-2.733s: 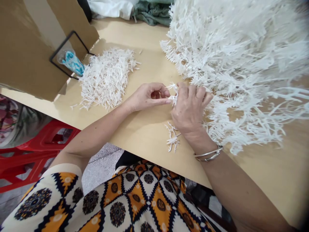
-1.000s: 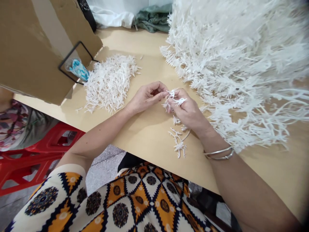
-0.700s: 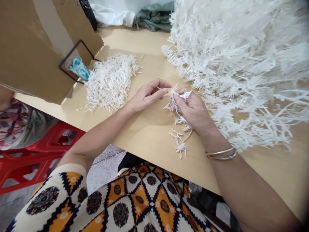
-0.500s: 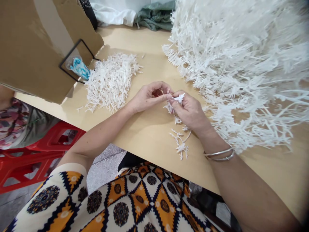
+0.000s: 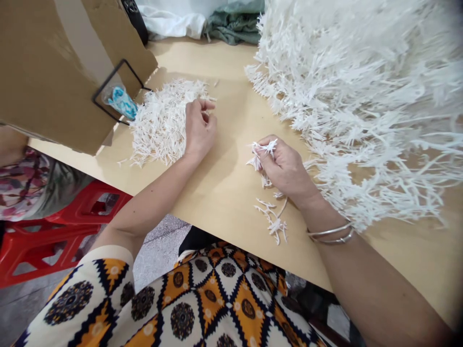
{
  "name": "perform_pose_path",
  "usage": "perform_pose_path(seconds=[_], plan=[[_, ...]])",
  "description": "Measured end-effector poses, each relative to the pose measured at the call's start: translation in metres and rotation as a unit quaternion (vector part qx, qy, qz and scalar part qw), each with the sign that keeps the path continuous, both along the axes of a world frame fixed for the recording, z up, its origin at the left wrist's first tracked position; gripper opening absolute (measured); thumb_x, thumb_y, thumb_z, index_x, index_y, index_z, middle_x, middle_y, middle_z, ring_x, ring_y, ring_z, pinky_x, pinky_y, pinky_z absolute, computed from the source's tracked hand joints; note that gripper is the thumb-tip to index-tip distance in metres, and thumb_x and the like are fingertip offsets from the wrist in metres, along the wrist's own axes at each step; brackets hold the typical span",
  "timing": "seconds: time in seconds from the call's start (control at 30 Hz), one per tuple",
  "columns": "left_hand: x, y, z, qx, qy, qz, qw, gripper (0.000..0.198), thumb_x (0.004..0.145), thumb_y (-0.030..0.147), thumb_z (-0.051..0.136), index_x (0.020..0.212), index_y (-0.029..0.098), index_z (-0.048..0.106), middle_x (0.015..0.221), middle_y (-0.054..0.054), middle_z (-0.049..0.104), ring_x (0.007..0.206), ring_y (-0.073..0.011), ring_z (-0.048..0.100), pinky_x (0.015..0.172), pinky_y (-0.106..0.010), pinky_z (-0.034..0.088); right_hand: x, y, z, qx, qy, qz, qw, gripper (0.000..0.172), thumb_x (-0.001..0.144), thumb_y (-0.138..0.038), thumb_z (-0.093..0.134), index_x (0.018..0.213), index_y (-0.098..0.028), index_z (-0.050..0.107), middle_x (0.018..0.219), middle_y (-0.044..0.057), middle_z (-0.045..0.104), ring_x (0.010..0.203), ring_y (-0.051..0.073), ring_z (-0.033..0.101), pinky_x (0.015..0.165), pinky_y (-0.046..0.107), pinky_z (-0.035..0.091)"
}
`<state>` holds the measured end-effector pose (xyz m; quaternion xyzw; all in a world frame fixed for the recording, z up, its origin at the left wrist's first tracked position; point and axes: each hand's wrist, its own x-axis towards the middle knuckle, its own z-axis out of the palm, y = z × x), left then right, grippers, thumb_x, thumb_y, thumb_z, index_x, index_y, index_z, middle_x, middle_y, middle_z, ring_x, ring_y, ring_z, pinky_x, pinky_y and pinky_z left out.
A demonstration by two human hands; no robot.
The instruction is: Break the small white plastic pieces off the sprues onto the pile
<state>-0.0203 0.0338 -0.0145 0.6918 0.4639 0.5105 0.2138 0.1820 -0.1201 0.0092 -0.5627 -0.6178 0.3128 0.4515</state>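
My right hand [image 5: 289, 166] is pinched around a small bunch of white branched plastic sprigs [image 5: 265, 148], whose forked tips stick out past the thumb and forefinger. Below it, a few loose sprigs [image 5: 275, 222] lie on the table. My left hand [image 5: 200, 129] hovers at the right edge of a small heap of short white pieces [image 5: 162, 123]. Its fingers are loosely curled, thumb and forefinger tips apart, and I see nothing between them.
A large mound of white branched strands [image 5: 369, 106] covers the right side of the table [image 5: 231, 193]. At the left stand a cardboard box [image 5: 47, 72] and a black wire frame [image 5: 125, 62] beside a blue-and-white bundle [image 5: 123, 102]. Another person sits at far left, near red stools [image 5: 68, 231].
My left hand has left the right hand's fingertips and moved left and away from me to the small heap. The right hand stays in place, still gripping the sprigs.
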Motion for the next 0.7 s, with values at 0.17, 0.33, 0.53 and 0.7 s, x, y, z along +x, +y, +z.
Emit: perform_pose_path(seconds=[0.17, 0.33, 0.53, 0.7], plan=[[0.007, -0.023, 0.022, 0.081, 0.087, -0.098, 0.988, 0.022, 0.097, 0.045, 0.066, 0.112, 0.028, 0.066, 0.127, -0.010, 0.059, 0.131, -0.0303, 0.052, 0.111, -0.048, 0.044, -0.003, 0.002, -0.002, 0.034, -0.020, -0.032, 0.999, 0.013, 0.100, -0.037, 0.059, 0.099, -0.024, 0.060, 0.068, -0.002, 0.063, 0.061, 0.015, 0.059, 0.066, 0.034, 0.046], [0.021, -0.050, 0.036, 0.004, 0.069, -0.324, 0.944, 0.036, 0.100, 0.054, 0.062, 0.099, 0.020, 0.073, 0.103, -0.007, 0.073, 0.099, -0.0165, 0.067, 0.096, -0.033, 0.052, -0.001, 0.005, -0.005, 0.094, -0.065, -0.062, 0.991, 0.010, 0.098, -0.031, 0.060, 0.101, -0.023, 0.065, 0.080, 0.001, 0.068, 0.071, 0.017, 0.062, 0.070, 0.035, 0.047], [0.026, -0.054, 0.035, -0.099, 0.024, -0.367, 0.925, 0.043, 0.093, 0.057, 0.071, 0.094, 0.014, 0.070, 0.089, -0.005, 0.073, 0.079, -0.0097, 0.063, 0.075, -0.024, 0.051, 0.002, 0.009, -0.010, 0.086, -0.087, -0.105, 0.987, 0.009, 0.094, -0.032, 0.064, 0.089, -0.024, 0.063, 0.071, 0.002, 0.063, 0.062, 0.019, 0.056, 0.061, 0.037, 0.043], [0.026, -0.053, 0.032, -0.185, -0.015, -0.402, 0.896, 0.052, 0.084, 0.064, 0.077, 0.095, 0.014, 0.068, 0.088, -0.003, 0.069, 0.077, -0.0084, 0.061, 0.074, -0.023, 0.050, 0.003, 0.011, -0.013, 0.101, -0.069, -0.109, 0.987, 0.009, 0.094, -0.034, 0.064, 0.089, -0.026, 0.062, 0.071, 0.002, 0.063, 0.062, 0.018, 0.056, 0.061, 0.038, 0.046]])
